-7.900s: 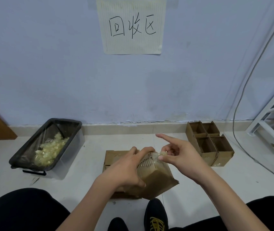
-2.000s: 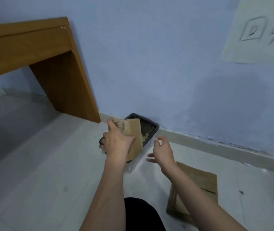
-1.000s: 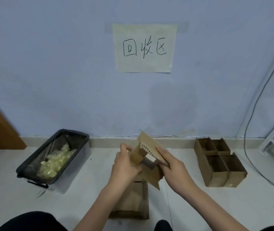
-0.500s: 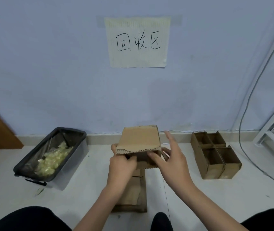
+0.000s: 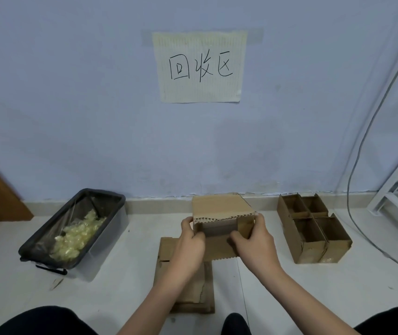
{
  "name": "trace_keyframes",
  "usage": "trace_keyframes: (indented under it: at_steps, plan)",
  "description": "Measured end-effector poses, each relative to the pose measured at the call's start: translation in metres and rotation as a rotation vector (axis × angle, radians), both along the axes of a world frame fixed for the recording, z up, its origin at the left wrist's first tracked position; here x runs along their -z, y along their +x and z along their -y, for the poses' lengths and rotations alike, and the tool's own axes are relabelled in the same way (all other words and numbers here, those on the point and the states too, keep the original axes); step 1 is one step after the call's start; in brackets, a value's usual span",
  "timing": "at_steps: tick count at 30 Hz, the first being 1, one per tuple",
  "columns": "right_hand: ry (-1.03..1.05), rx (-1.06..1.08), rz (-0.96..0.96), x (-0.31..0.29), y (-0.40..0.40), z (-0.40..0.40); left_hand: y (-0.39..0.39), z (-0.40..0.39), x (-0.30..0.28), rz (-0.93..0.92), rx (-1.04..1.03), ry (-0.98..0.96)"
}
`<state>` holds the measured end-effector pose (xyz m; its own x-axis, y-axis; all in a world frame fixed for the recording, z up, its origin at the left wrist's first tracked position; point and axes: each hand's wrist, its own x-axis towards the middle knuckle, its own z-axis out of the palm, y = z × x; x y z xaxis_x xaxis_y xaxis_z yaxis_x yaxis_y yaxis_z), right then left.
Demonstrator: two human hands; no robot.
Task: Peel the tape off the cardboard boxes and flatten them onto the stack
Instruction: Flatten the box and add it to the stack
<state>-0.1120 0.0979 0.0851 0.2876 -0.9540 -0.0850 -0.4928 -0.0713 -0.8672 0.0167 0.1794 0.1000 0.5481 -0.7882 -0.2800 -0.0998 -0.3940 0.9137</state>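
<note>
Half a sec ago the right hand (image 5: 253, 247) was open w/ fingers spread at the cardboard box (image 5: 222, 223); now both hands grip it, left hand (image 5: 190, 245) curled round its left wall, right curled round its right wall w/ thumb on the near flap; box has come level, open end facing the person; judging by that, tape is off this one and it's set to be squashed flat. Box is held in the air just above the stack of flattened cardboard (image 5: 185, 286) on the floor; plain brown corrugated, top flap up, bottom flap down, zigzag-cut edges, no tape visible on it. Bin (image 5: 111, 228) w/ balled-up tape sits to the left; four more boxes (image 5: 314, 226) wait on the right.
</note>
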Motion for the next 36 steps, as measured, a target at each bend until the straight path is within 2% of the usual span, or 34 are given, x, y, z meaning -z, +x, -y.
trace_keyframes:
  at_steps: [6,11,14,17,22,26,30,33,36]
  plan:
    - [-0.045,-0.073,0.131,-0.010,0.000,0.007,0.015,0.003,0.000,-0.418,-0.224,-0.168]
    - [-0.032,-0.056,0.218,-0.016,-0.003,0.009,0.017,-0.002,-0.016,-0.604,-0.088,-0.322]
    - [-0.121,-0.113,0.170,-0.019,-0.005,0.006,0.020,-0.007,-0.028,-0.723,-0.032,-0.394]
    - [-0.141,-0.196,0.129,-0.019,-0.005,0.006,0.024,-0.006,-0.031,-0.819,-0.149,-0.448]
    - [0.055,-0.332,0.244,-0.023,-0.001,-0.005,0.033,-0.006,-0.024,-0.983,-0.407,-0.514]
    - [0.161,-0.221,0.391,-0.025,0.000,-0.003,0.036,-0.005,-0.025,-1.000,-0.411,-0.532]
    - [0.578,-0.175,0.740,-0.027,-0.003,0.007,0.040,-0.003,-0.020,-0.895,-0.388,-0.474]
    - [0.562,-0.167,0.724,-0.029,-0.010,0.017,0.050,-0.006,-0.016,-0.723,-0.419,-0.418]
    - [0.438,-0.149,0.601,-0.032,-0.018,0.028,0.066,-0.012,-0.016,-0.351,-0.379,-0.359]
